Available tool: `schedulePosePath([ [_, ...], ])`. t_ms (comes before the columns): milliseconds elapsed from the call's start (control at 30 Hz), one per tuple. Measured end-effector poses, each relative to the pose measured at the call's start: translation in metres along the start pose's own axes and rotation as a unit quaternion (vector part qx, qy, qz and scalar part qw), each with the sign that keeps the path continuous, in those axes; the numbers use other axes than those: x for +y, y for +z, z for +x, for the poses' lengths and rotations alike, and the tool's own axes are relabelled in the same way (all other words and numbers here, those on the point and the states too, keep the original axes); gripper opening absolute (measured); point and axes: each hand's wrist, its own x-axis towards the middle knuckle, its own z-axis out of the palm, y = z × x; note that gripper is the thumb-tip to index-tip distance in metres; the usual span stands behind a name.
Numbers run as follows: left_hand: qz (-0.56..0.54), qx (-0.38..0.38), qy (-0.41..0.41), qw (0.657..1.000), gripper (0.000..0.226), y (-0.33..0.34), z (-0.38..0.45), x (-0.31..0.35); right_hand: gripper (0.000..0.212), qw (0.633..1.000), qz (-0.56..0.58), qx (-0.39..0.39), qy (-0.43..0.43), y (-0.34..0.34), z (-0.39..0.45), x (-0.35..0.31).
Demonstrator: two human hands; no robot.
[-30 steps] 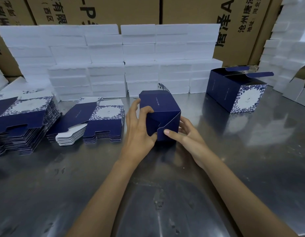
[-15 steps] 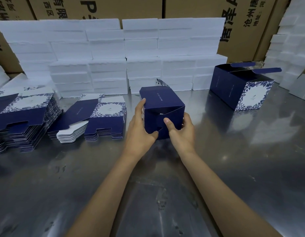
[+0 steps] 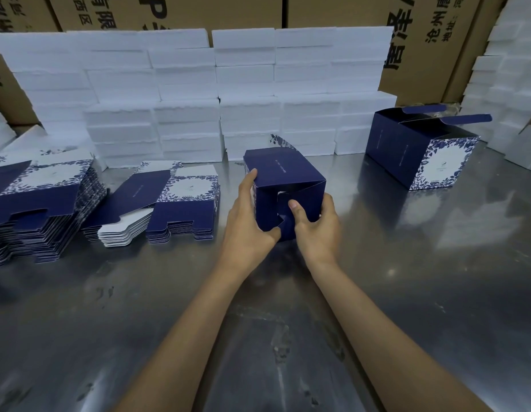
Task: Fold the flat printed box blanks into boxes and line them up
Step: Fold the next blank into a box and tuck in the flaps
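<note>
**Locking the bottom flaps on box number two**

The steel table (image 3: 407, 292) is carrying everything here: two stacks of flat blanks (image 3: 44, 209) on the left, one finished box (image 3: 421, 150) standing open-topped at the far right, and the half-folded box (image 3: 285, 185) lying on its side in the middle, bottom end facing the person.

Looks like the bottom closure is the step going on. To do it well I'd be keeping the walls square while tucking, and pushing the last flap in at its middle so the tab slides under instead of creasing.

The left hand (image 3: 246, 224) is gripping the box's left side, fingers curled round the top edge. The right hand (image 3: 314, 224) is wrapping the right side, its thumb (image 3: 297, 212) pressing on the bottom flaps. So the box is sitting right between both hands, well apart from the finished one.
</note>
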Motion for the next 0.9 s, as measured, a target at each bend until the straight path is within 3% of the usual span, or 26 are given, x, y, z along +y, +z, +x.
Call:
schedulePosePath([
  [233,-0.014,0.001,0.001,1.0,0.102,0.002,-0.002,0.002,0.033,0.999,-0.03,0.013,-0.012,-0.001,-0.001,-0.001],
  [333,-0.059,-0.005,-0.017,0.998,0.097,0.001,-0.003,0.007,0.029,1.0,0.021,-0.014,-0.004,-0.003,-0.001,0.001],
  [500,-0.237,0.057,-0.161,0.956,0.055,-0.011,0.004,0.016,0.041,0.98,0.163,-0.09,0.073,-0.016,-0.001,-0.003],
  [600,-0.285,0.088,-0.184,0.937,0.034,-0.015,0.005,0.013,0.041,0.971,0.186,-0.106,0.104,-0.024,0.002,-0.007],
  [667,-0.267,0.1,-0.191,0.939,0.055,-0.017,0.004,0.011,0.031,0.968,0.191,-0.111,0.121,-0.028,0.004,-0.009],
  [800,-0.315,0.042,-0.215,0.923,0.132,-0.03,0.006,0.009,0.024,0.939,0.283,-0.137,0.136,-0.033,0.007,-0.013],
  [900,-0.332,-0.013,-0.181,0.926,0.148,-0.033,0.008,0.01,0.038,0.915,0.337,-0.179,0.13,-0.035,0.004,-0.018],
])
